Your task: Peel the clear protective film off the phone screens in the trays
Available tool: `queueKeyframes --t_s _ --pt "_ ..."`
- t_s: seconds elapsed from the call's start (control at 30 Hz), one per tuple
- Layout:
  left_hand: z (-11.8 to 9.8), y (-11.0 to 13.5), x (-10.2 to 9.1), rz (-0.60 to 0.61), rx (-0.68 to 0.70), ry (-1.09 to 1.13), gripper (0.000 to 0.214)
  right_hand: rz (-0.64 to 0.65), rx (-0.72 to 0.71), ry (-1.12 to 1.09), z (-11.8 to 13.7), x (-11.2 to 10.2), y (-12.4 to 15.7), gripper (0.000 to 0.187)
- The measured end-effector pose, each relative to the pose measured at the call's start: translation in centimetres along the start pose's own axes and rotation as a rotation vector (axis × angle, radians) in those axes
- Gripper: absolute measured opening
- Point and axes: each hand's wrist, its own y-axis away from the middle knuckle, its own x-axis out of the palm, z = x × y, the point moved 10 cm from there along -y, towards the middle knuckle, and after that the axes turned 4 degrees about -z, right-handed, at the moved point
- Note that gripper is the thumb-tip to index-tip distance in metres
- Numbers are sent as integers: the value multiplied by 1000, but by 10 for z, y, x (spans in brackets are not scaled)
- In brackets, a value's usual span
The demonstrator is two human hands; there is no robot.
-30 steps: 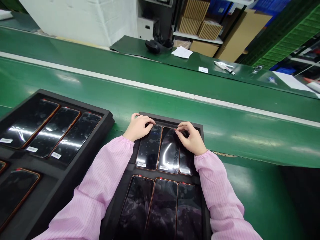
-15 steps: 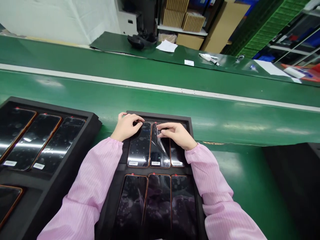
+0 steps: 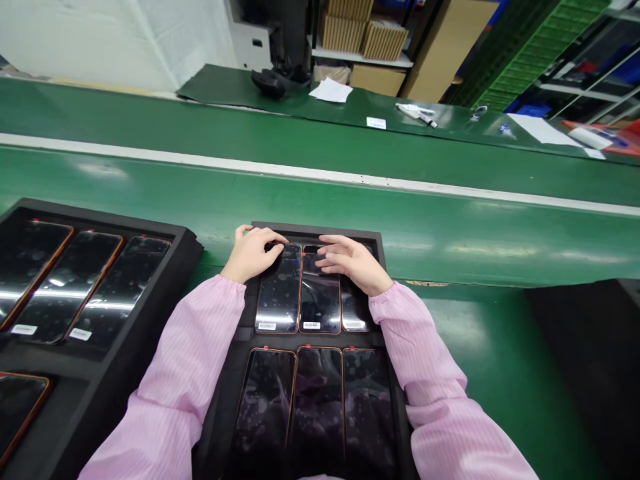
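Below me is a black foam tray [image 3: 240,338] with two rows of dark phones that have orange edges. My left hand [image 3: 254,253] rests at the top corner of the upper left phone [image 3: 279,293]. Its fingers are bent, with a gap between thumb and forefinger and nothing seen in them. Over the top of the upper middle phone [image 3: 320,303] hovers my right hand [image 3: 355,263], fingers spread and empty. That phone has a small red tab at its top and a white barcode label at its bottom. The upper right phone [image 3: 354,310] is partly covered by my right hand.
Another foam tray of phones [image 3: 95,400] stands at the left. A black block [image 3: 580,347] is at the right. Beyond the green bench [image 3: 200,193] and its white strip lie papers [image 3: 331,91], a marker [image 3: 425,119] and a dark object [image 3: 270,83].
My right hand has let go of the clear film it held lifted over the upper middle phone, and its fingers have spread. My left hand has stayed in place.
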Motion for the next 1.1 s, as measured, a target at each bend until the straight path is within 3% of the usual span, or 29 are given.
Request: queueKeyframes --t_s 0.2,0.33,0.4,0.5,0.57,0.63,0.83,1.1 --pt "0 0 -1 -3 -8 17 21 -237 -142 12 10 -31 -7 26" --pt "0 0 -1 -4 -9 16 22 -212 -137 103 8 -28 -7 29" --pt "-1 0 -2 -10 -4 14 22 -188 -244 326 18 -17 2 34" --pt "-2 0 -1 -6 2 11 22 -49 -485 872 30 27 34 38" --pt "-3 0 -2 -3 1 12 22 59 -558 1196 20 56 58 34" --pt "-3 0 -2 -3 -1 19 21 87 -552 1382 8 72 79 37" --pt "-4 0 -2 -6 1 29 21 12 -500 1696 -23 91 118 58" --pt "-3 0 -2 -21 2 36 20 30 -484 1802 -27 99 125 58"
